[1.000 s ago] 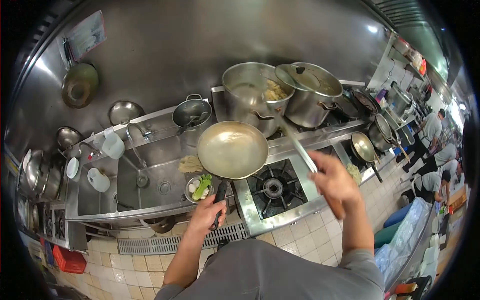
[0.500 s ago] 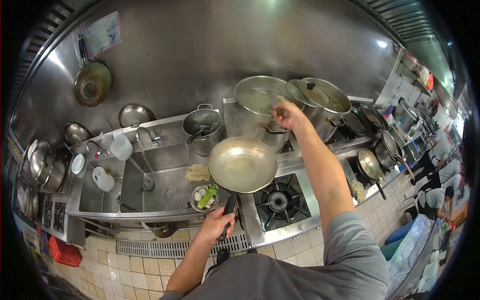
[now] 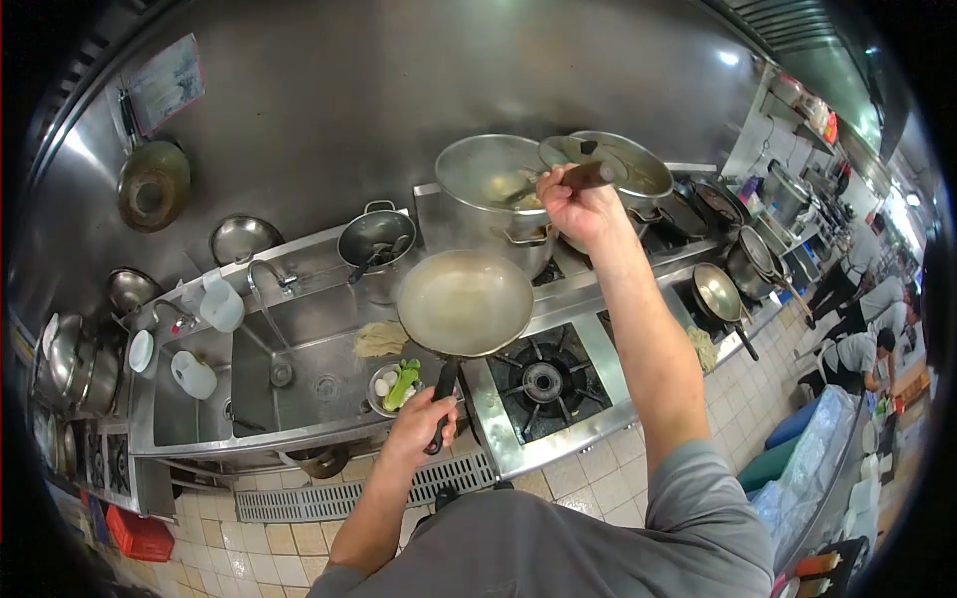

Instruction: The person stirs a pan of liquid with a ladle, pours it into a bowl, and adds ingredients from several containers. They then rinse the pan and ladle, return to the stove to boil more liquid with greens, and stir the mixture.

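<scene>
My left hand (image 3: pixel 421 427) is closed around the black handle of a frying pan (image 3: pixel 466 304), held level between the sink and the burner. Only a thin, pale film shows on the pan's bottom. In my right hand (image 3: pixel 576 211) is a wooden-handled ladle (image 3: pixel 590 176), its handle tilted up and its metal shaft reaching into a large steaming stockpot (image 3: pixel 471 221). Steam and the pot hide the ladle's head. Below the pan, a small metal bowl (image 3: pixel 375 403) holds green leafy vegetable (image 3: pixel 403 381) and white egg-like pieces (image 3: pixel 383 387).
A second large pot (image 3: pixel 658 179) with a glass lid (image 3: pixel 558 151) stands behind my right hand. The gas burner (image 3: pixel 543 382) is right of the pan. A saucepan (image 3: pixel 381 239), a cloth (image 3: pixel 380 340) and sinks (image 3: pixel 299 369) lie left. Several people work far right.
My right hand has risen slightly, turning the ladle so its wooden handle now shows. My left hand still holds the frying pan. The whole view has shifted a little.
</scene>
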A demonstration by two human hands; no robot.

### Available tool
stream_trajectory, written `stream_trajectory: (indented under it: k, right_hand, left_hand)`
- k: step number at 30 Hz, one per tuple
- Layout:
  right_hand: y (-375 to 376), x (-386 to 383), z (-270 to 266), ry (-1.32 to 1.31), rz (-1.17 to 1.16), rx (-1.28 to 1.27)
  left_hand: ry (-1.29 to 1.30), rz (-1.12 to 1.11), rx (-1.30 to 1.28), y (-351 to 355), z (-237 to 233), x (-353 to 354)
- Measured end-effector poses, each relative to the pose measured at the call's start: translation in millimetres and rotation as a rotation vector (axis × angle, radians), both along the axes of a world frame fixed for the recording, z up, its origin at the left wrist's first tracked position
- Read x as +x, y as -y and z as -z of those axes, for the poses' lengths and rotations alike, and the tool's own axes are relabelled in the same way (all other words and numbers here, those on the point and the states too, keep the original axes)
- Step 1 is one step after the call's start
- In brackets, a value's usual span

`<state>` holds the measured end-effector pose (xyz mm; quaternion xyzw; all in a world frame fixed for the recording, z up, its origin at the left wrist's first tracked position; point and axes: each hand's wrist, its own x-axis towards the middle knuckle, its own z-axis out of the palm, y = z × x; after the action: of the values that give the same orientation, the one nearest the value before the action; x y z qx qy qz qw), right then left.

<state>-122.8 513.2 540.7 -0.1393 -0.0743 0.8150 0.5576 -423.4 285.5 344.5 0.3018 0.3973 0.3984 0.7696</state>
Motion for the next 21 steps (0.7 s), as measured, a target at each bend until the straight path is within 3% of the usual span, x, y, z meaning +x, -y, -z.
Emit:
stream_trajectory:
  k: [7, 11, 16, 21]
  right_hand:
    - [81.5, -10.8, -36.7, -0.037, -0.087, 0.056]
    - [128.3, -13.7, -32.1, -0.092, -0.169, 0.103]
    - [186.8, -18.1, 1.4, -0.191, -0.294, 0.032]
    - [228.3, -15.0, 51.4, 0.047, -0.260, -0.062]
  left_hand:
    - [-0.008, 0.013, 0.002, -14.7, -11.5, 5.3]
    - [-0.027, -0.019, -0.001, -15.6, -20.3, 8.7]
    - [-0.019, -0.003, 0.003, -10.4, -20.7, 4.8]
    - [-0.029, -0.025, -0.030, -2.1, -26.5, -0.2]
